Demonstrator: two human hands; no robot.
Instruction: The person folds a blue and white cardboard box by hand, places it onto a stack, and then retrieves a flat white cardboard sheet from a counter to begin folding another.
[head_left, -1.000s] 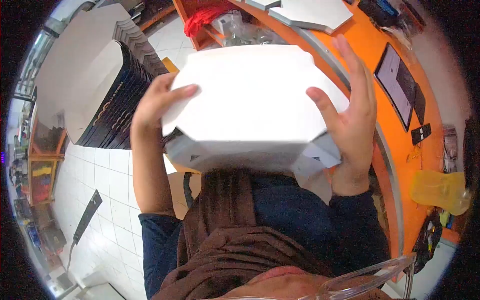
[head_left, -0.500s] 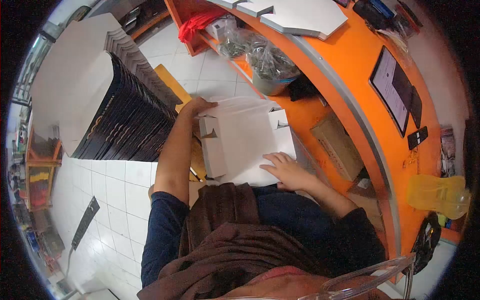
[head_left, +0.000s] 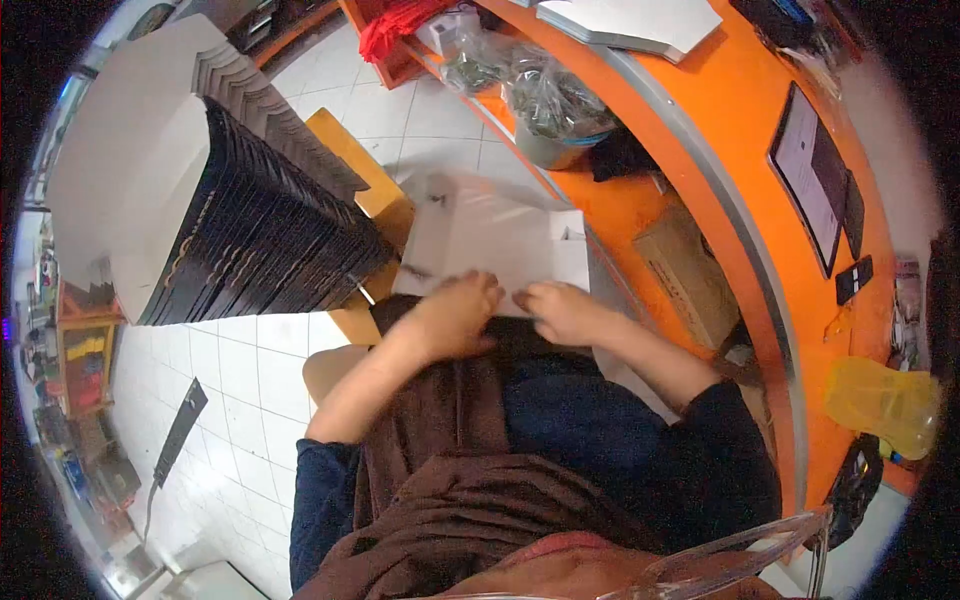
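Observation:
A white cardboard box point(head_left: 500, 240), partly folded with its flaps standing up, rests on my lap. At its near edge my left hand point(head_left: 458, 315) has its fingers curled onto the cardboard, slightly blurred. Close beside it, my right hand point(head_left: 568, 313) pinches the same edge with bent fingers. A tall stack of flat cardboard sheets point(head_left: 270, 225), white on one face and black along the edges, stands to the left of my arm.
An orange desk point(head_left: 740, 170) curves along the right, bearing a tablet point(head_left: 808, 175), a phone point(head_left: 854, 280) and a yellow bottle point(head_left: 880, 400). Under it are a plastic-wrapped pot point(head_left: 550, 145) and a brown carton point(head_left: 685, 275). White cardboard pieces point(head_left: 640, 25) lie at the desk's far end.
My left hand has come from the box's far left corner to its near edge. My right hand has moved slightly away from my body, its fingers now curled. The near side of the box has lifted.

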